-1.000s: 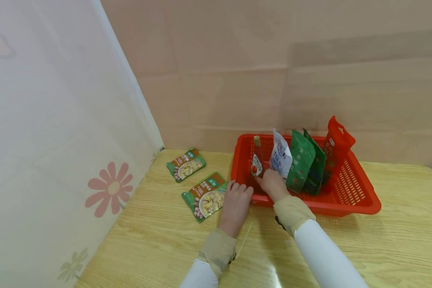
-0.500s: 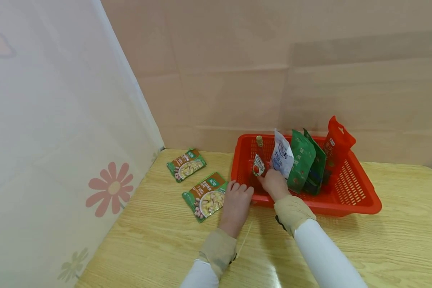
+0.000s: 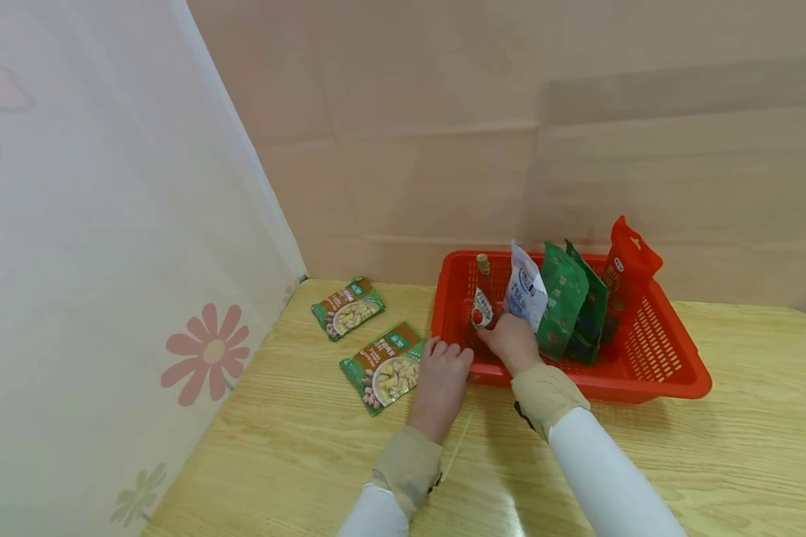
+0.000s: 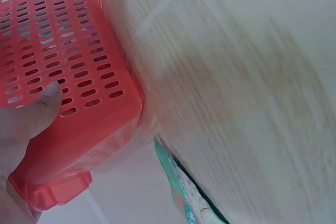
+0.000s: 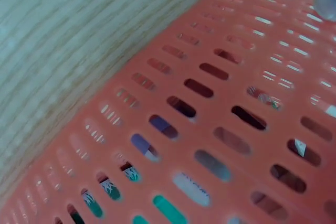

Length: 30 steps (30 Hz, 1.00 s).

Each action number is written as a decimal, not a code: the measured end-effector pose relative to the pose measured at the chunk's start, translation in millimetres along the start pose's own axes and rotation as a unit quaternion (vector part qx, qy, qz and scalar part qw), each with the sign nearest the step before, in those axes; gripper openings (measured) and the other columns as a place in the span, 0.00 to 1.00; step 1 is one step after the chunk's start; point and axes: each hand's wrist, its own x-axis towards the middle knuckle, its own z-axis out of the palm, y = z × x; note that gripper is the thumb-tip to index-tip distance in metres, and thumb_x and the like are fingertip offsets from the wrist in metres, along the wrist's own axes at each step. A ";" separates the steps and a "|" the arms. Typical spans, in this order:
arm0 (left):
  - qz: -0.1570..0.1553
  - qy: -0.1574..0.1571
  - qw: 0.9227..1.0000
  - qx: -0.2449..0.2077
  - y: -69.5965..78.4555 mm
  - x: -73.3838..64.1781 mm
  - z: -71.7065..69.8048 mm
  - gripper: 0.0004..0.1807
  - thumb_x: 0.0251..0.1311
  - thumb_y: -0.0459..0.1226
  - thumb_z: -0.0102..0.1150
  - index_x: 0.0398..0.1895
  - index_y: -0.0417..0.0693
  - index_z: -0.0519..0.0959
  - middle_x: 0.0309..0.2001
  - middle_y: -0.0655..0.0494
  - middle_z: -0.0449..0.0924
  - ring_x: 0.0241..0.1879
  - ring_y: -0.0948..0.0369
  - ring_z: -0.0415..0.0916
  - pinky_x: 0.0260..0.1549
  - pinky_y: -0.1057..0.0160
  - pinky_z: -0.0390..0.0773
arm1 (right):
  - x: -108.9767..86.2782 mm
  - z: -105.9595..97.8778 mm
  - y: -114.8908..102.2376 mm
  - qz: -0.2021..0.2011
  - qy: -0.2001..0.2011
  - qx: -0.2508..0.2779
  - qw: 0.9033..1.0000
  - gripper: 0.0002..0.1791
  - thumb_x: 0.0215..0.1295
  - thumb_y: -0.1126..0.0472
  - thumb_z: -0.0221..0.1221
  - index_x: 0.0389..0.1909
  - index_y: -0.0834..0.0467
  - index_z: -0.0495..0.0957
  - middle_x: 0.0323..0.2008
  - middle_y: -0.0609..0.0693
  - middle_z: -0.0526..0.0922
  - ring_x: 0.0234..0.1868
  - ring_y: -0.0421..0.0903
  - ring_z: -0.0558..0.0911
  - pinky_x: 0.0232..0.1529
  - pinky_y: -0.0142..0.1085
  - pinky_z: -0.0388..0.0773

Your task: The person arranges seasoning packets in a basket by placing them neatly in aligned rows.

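A red plastic basket [image 3: 651, 388] stands on the table; my left hand [image 3: 441, 382] grips its left front corner. In the left wrist view the thumb [image 4: 44, 109] lies flat against the slotted outer wall. Reaching over the front rim, my right hand [image 3: 512, 343] holds the lower part of a glass bottle [image 3: 481, 307] with a gold cap and tomato-picture label. The bottle stands nearly upright at the basket's left end; its base is hidden. Right beside it are a white pouch [image 3: 525, 287] and a green pouch [image 3: 562, 302].
Another dark green pouch [image 3: 592, 313] and a red bag [image 3: 628, 261] stand farther right in the basket. Two green-brown soup packets, the nearer one [image 3: 386, 369] and the farther one [image 3: 348, 307], lie left of the basket. A papered wall rises behind the table [image 3: 295, 462].
The bottle's top has shifted slightly right along with my right hand, then settled back a little. My left hand stays on the basket's corner.
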 end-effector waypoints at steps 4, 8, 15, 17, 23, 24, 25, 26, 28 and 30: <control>0.003 0.013 1.000 0.002 2.3 2.4 0.1 0.08 0.47 0.45 0.71 0.27 0.58 0.80 0.26 0.64 0.82 0.32 0.63 0.76 0.53 0.61 0.71 | -1.0 -4.7 1.1 0.002 0.000 0.002 1.000 0.34 0.64 0.52 0.54 0.59 0.77 0.65 0.46 0.72 0.81 0.45 0.63 0.82 0.49 0.51 0.78; 0.009 0.024 1.000 0.008 4.7 5.4 0.9 0.11 0.44 0.48 0.72 0.26 0.58 0.80 0.25 0.64 0.81 0.32 0.64 0.76 0.52 0.62 0.71 | -2.4 -11.7 2.3 0.007 -0.007 0.005 1.000 0.33 0.64 0.51 0.54 0.55 0.77 0.68 0.48 0.72 0.80 0.45 0.62 0.82 0.50 0.51 0.77; 0.006 0.007 1.000 0.008 7.6 9.0 -2.3 0.13 0.44 0.51 0.71 0.27 0.58 0.80 0.26 0.65 0.81 0.33 0.63 0.76 0.52 0.62 0.70 | -9.3 -25.1 2.1 -0.006 -0.026 -0.009 1.000 0.37 0.63 0.47 0.56 0.56 0.78 0.67 0.46 0.71 0.81 0.42 0.59 0.82 0.49 0.48 0.78; 0.004 0.002 1.000 0.009 8.2 8.9 -2.8 0.13 0.44 0.52 0.71 0.27 0.59 0.80 0.26 0.65 0.82 0.34 0.63 0.76 0.52 0.62 0.70 | -13.2 -28.5 3.6 -0.004 -0.034 -0.008 0.999 0.34 0.63 0.46 0.56 0.51 0.77 0.72 0.40 0.68 0.83 0.36 0.56 0.81 0.41 0.45 0.79; 0.003 -0.014 1.000 0.011 7.4 5.6 -1.6 0.13 0.44 0.52 0.71 0.27 0.59 0.80 0.26 0.66 0.82 0.34 0.63 0.76 0.53 0.61 0.70 | -33.6 -34.4 13.7 -0.030 -0.015 -0.023 0.999 0.24 0.65 0.45 0.54 0.21 0.62 0.74 0.15 0.49 0.68 0.18 0.45 0.69 0.19 0.34 0.61; 0.002 -0.017 1.000 0.012 6.6 4.7 -1.4 0.12 0.44 0.51 0.71 0.28 0.59 0.80 0.27 0.66 0.82 0.34 0.63 0.76 0.53 0.61 0.70 | -38.7 -35.0 15.4 -0.039 -0.005 -0.027 0.999 0.25 0.66 0.45 0.54 0.18 0.60 0.72 0.13 0.48 0.65 0.16 0.45 0.68 0.18 0.33 0.59; 0.001 -0.021 1.000 0.012 5.7 3.8 -1.3 0.12 0.44 0.51 0.71 0.28 0.59 0.80 0.27 0.65 0.82 0.35 0.63 0.76 0.53 0.61 0.70 | -44.1 -35.3 17.0 -0.047 0.003 -0.028 0.999 0.24 0.66 0.45 0.54 0.18 0.59 0.70 0.13 0.47 0.64 0.15 0.45 0.67 0.17 0.33 0.58; 0.000 -0.023 1.000 0.011 4.9 2.9 -1.6 0.12 0.44 0.50 0.72 0.28 0.59 0.80 0.27 0.65 0.82 0.35 0.63 0.76 0.53 0.61 0.70 | -49.6 -35.5 18.9 -0.055 0.012 -0.032 0.998 0.24 0.66 0.45 0.54 0.17 0.58 0.69 0.12 0.47 0.63 0.14 0.44 0.67 0.16 0.33 0.58; -0.003 -0.027 1.000 0.005 2.9 1.1 -2.5 0.12 0.44 0.49 0.72 0.28 0.58 0.80 0.27 0.65 0.82 0.35 0.63 0.76 0.54 0.61 0.71 | -59.7 -35.8 23.6 -0.071 0.027 -0.042 0.996 0.24 0.66 0.43 0.54 0.19 0.58 0.69 0.12 0.46 0.63 0.13 0.44 0.66 0.15 0.33 0.57; -0.004 -0.027 1.000 -0.001 1.1 -0.6 -2.8 0.12 0.43 0.48 0.72 0.27 0.58 0.79 0.27 0.64 0.82 0.35 0.62 0.77 0.54 0.60 0.71 | -68.7 -36.8 29.6 -0.085 0.036 -0.062 0.994 0.25 0.65 0.41 0.54 0.21 0.58 0.71 0.12 0.47 0.64 0.14 0.44 0.68 0.15 0.33 0.59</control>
